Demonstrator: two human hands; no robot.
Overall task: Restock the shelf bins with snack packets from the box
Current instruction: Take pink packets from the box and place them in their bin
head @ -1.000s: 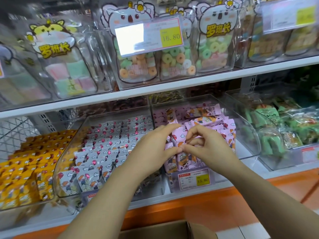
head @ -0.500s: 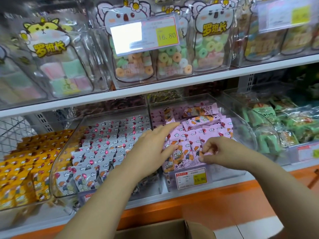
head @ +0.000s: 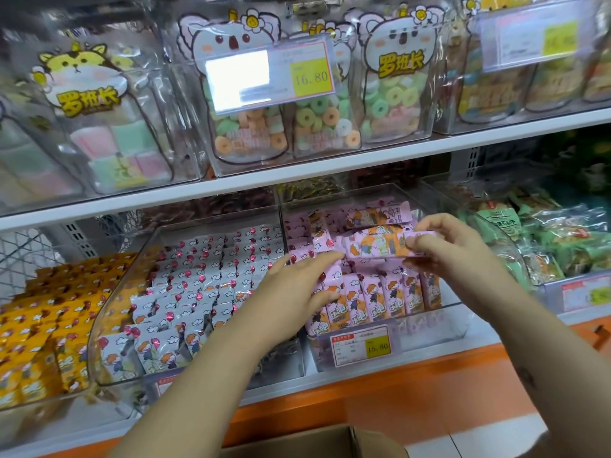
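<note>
Newly lifted pink packet (head: 373, 246), pinched in right hand (head: 453, 249); left hand (head: 291, 289) flat just below.

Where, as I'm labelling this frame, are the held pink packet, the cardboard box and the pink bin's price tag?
pink packet (head: 373, 244): head view, middle of its printed front.
cardboard box (head: 307, 446): head view, its upper flap.
price tag (head: 362, 345): head view, middle of the label.
</note>
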